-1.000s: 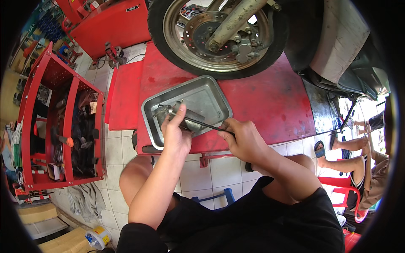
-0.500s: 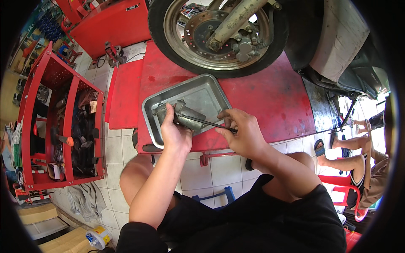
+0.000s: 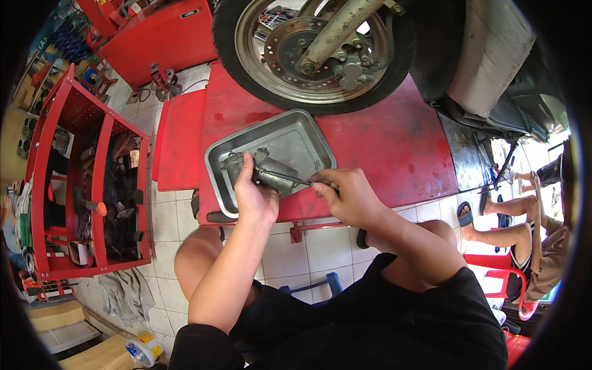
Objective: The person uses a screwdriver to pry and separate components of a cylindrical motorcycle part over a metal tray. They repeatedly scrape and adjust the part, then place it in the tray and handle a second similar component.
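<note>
Over the left part of a shallow metal tray (image 3: 300, 117), my left hand (image 3: 254, 196) is closed around a grey metal part with a cylindrical body (image 3: 279, 174), its thumb lying along the near side. The part is tilted, with its narrower end toward the left. My right hand (image 3: 345, 192) pinches a slim dark rod-shaped tool (image 3: 297, 180) between thumb and fingers. That rod runs leftward along the cylinder's side; its far tip is hard to make out against the part, and its other end is hidden in my hand. A few tiny pieces (image 3: 317, 164) lie in the tray's right corner.
The tray rests on a red platform (image 3: 382, 154) below a motorcycle's front wheel (image 3: 314, 102). A red tool cart (image 3: 98, 166) stands at left. A dark handle (image 3: 221, 217) shows by the tray's near edge. Another person's legs (image 3: 509, 237) and a red chair (image 3: 490, 266) are at right.
My right hand has shifted slightly left and now grips the rod closer to the metal part, its fingers more gathered. My left hand keeps the same hold.
</note>
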{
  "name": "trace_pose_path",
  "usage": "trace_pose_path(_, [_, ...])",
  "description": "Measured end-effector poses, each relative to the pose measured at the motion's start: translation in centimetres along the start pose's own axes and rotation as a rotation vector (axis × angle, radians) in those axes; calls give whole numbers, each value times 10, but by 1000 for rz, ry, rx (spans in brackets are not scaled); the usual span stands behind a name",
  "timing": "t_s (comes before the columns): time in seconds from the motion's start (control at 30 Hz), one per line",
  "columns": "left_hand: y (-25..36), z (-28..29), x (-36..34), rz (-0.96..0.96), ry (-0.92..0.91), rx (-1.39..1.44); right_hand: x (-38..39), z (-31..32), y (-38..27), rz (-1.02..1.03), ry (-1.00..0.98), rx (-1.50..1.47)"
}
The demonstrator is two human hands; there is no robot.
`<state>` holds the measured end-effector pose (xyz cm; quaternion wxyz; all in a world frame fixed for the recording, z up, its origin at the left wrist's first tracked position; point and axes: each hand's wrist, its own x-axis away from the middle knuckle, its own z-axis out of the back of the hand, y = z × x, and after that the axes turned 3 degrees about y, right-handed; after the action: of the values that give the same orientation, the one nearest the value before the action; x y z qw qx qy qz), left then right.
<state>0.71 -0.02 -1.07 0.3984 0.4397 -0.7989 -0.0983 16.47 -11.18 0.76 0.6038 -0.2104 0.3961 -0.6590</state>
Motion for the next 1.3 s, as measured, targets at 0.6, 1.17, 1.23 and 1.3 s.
trace_pose_path(0.6, [8, 34, -34, 33, -180, -10, -13, -6, -10, -136, -10, 17])
trace_pose_path(1.17, [-16, 11, -20, 19, -73, 73, -4, 26, -24, -330, -68, 200])
trace_pose_path(1.23, [-4, 2, -11, 25, -67, 72, -6, 21, -24, -285, -20, 142])
trace_pose_path(1.3, [-3, -2, -4, 2, -63, 64, -3, 13, -17, -263, 13, 82])
